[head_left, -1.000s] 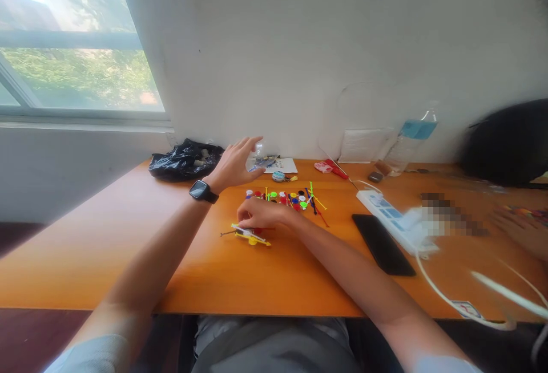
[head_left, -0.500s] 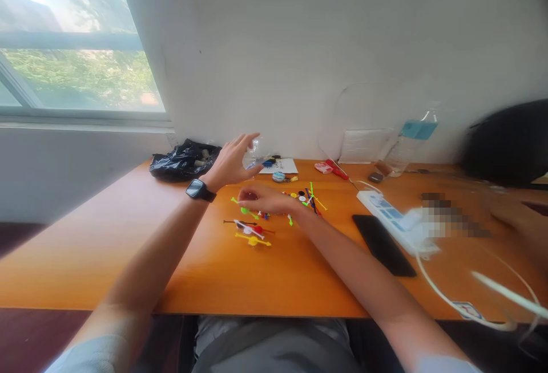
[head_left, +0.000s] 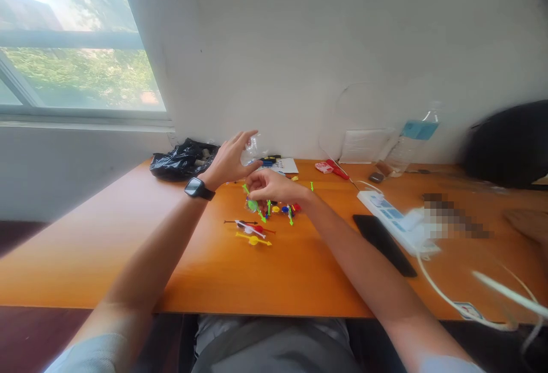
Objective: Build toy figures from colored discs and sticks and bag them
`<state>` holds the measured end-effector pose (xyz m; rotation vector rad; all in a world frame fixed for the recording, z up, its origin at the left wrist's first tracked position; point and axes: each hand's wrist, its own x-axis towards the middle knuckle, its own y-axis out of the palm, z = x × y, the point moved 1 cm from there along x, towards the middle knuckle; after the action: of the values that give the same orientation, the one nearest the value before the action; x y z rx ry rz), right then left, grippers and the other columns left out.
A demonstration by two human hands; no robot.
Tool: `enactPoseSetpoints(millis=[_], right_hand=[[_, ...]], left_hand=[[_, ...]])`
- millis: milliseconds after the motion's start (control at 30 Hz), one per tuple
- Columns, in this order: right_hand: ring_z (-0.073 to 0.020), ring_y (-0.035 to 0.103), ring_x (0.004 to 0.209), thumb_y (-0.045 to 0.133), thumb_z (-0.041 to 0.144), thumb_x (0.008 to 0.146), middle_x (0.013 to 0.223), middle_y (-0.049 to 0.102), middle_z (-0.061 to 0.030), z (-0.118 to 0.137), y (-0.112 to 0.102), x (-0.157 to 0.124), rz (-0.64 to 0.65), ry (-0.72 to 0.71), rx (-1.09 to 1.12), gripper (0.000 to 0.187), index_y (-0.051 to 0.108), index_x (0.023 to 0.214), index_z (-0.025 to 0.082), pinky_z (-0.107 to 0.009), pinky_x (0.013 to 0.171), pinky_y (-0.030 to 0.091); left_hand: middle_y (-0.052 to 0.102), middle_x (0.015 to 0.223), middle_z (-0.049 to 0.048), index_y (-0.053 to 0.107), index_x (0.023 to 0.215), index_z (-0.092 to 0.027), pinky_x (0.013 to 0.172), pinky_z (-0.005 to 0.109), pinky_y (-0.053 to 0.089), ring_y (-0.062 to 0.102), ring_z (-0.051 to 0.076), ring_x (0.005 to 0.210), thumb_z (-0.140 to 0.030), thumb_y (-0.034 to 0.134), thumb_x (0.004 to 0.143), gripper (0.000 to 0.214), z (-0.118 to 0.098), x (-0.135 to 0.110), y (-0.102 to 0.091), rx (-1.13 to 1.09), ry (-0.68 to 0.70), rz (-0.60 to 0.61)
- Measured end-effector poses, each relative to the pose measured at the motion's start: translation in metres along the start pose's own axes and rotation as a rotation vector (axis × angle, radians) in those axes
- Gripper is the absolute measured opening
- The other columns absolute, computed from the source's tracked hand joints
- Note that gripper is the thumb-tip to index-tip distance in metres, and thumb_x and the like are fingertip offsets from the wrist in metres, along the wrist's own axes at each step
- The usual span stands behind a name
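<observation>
Small coloured plastic sticks with round heads [head_left: 278, 211] lie scattered mid-desk on the orange table [head_left: 128, 259]. My right hand [head_left: 274, 186] hovers just above them, fingers pinched on a green stick [head_left: 253, 205] that hangs down from it. Nearer to me lie a white and red stick [head_left: 250, 227] and a yellow stick [head_left: 253, 240]. My left hand [head_left: 231, 159], with a black watch on the wrist, is raised behind the pile. Its fingers are closed round a crumpled clear plastic bag [head_left: 253, 148].
A black plastic bag [head_left: 182, 159] sits at the back left by the wall. A black phone [head_left: 384, 236], a white power strip [head_left: 396, 219] with cable, a water bottle [head_left: 409, 139] and red scissors [head_left: 331, 167] lie to the right. Another person's hand [head_left: 528, 222] shows at the far right.
My right hand left the yellow and white sticks, moved back to the pile and lifted with a green stick. The pile shifted nearer. My left hand rose slightly with the clear bag.
</observation>
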<state>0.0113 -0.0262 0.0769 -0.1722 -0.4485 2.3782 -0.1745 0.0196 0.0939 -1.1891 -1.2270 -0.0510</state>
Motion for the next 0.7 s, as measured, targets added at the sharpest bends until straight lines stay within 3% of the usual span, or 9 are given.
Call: enactPoseSetpoints(millis=[100,233,400,567,700], right_hand=[[-0.0110,0.060,0.053,0.071,0.017,0.075,0.065,0.060,0.0073,0.021,-0.006,-0.014,0.014,-0.086,0.030,0.034,0.068,0.108,0.022,-0.020,0.048,0.052],[-0.0112,0.064,0.061,0.074,0.027,0.083,0.072,0.067,0.0033,0.041,-0.017,-0.029,-0.096,-0.227,0.045,0.020,0.072,0.101,0.020,-0.023,0.057,0.057],[-0.0161,0.072,0.075,0.085,0.048,0.079,0.081,0.074,-0.0026,0.049,-0.039,-0.035,-0.463,-0.333,0.050,0.039,0.075,0.101,0.018,-0.031,0.073,0.066],[-0.0172,0.074,0.075,0.084,0.045,0.081,0.081,0.073,-0.0028,0.044,-0.066,-0.036,-0.868,-0.436,0.000,0.033,0.075,0.099,0.018,-0.035,0.078,0.067],[-0.0187,0.075,0.071,0.079,0.040,0.084,0.077,0.071,-0.0028,0.030,-0.078,-0.034,-0.997,-0.411,-0.107,0.027,0.073,0.097,0.017,-0.034,0.073,0.066]], left_hand=[[0.064,0.121,0.0101,0.044,0.153,-0.025,0.090,0.043,0.052,0.063,0.026,0.099,-0.042,0.076,0.081,0.080,0.002,0.000,-0.003,-0.019,-0.010,-0.006],[0.065,0.118,0.0100,0.044,0.154,-0.024,0.089,0.042,0.052,0.063,0.026,0.099,-0.039,0.076,0.079,0.083,0.001,-0.001,-0.005,-0.013,0.015,-0.009],[0.065,0.121,0.0107,0.043,0.153,-0.025,0.091,0.042,0.052,0.063,0.027,0.104,-0.046,0.072,0.086,0.076,-0.004,-0.001,0.000,-0.006,0.030,0.000],[0.065,0.121,0.0098,0.041,0.155,-0.025,0.092,0.043,0.050,0.064,0.028,0.105,-0.049,0.072,0.086,0.079,-0.009,-0.003,0.009,0.003,0.029,0.022],[0.066,0.119,0.0094,0.040,0.155,-0.024,0.090,0.042,0.050,0.065,0.028,0.104,-0.050,0.070,0.087,0.079,-0.019,-0.006,0.023,-0.014,0.007,0.029]])
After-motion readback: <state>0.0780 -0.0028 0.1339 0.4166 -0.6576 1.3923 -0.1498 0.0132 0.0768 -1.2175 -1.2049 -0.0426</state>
